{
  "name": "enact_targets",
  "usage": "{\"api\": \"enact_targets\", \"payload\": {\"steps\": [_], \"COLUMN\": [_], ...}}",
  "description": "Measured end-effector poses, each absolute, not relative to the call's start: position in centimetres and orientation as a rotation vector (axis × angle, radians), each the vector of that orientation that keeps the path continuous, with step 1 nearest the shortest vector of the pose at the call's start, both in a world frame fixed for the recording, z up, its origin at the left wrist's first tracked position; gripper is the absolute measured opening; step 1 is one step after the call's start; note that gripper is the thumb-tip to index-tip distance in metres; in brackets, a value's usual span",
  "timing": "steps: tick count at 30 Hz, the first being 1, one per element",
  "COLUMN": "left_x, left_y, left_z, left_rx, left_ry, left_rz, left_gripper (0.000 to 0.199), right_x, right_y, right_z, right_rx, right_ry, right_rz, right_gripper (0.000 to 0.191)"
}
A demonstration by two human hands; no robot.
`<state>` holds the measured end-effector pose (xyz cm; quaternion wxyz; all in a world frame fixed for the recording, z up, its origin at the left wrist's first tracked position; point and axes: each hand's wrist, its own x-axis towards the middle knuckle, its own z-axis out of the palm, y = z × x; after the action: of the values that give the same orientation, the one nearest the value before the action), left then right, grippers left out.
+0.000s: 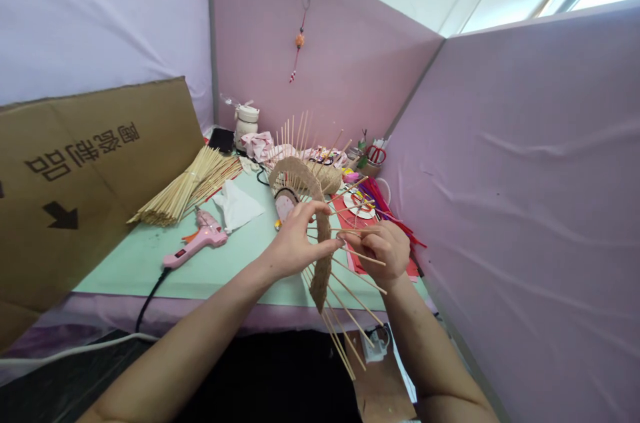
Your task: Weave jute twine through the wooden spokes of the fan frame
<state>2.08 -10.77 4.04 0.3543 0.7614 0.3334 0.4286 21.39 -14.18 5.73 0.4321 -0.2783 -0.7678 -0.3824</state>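
Observation:
A curved brown ring (324, 276) with many thin wooden sticks (345, 309) through it stands tilted above the table's front edge. My left hand (297, 239) grips the ring's band between thumb and fingers. To its right, my right hand (385, 249) is closed in a pinch on one of the sticks, near the band. Other sticks fan out around the ring, some pointing down past the table edge. Part of the ring's far side is hidden behind my left hand.
A pink glue gun (200, 243), white tissue (237, 206) and stick bundle (180, 189) lie left. Behind are a white bottle (247, 121) and twine roll (327, 178). Red sheets (345, 213) and red-handled scissors (376, 155) are right. A cardboard sheet (100, 169) stands left.

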Motion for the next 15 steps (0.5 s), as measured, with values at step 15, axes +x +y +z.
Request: {"api": "enact_targets", "payload": {"steps": [15], "left_x": [2.6], "left_y": [-11.8], "left_z": [4.3], "left_rx": [2.137], "left_ry": [1.023], "left_rz": [1.134], "left_gripper": [0.038], "right_x": [24.8], "right_y": [-17.7], "right_z": [7.6], "right_rx": [-0.719], "right_ry": [-2.198], "right_rz": [-0.849], "right_gripper": [0.03]}}
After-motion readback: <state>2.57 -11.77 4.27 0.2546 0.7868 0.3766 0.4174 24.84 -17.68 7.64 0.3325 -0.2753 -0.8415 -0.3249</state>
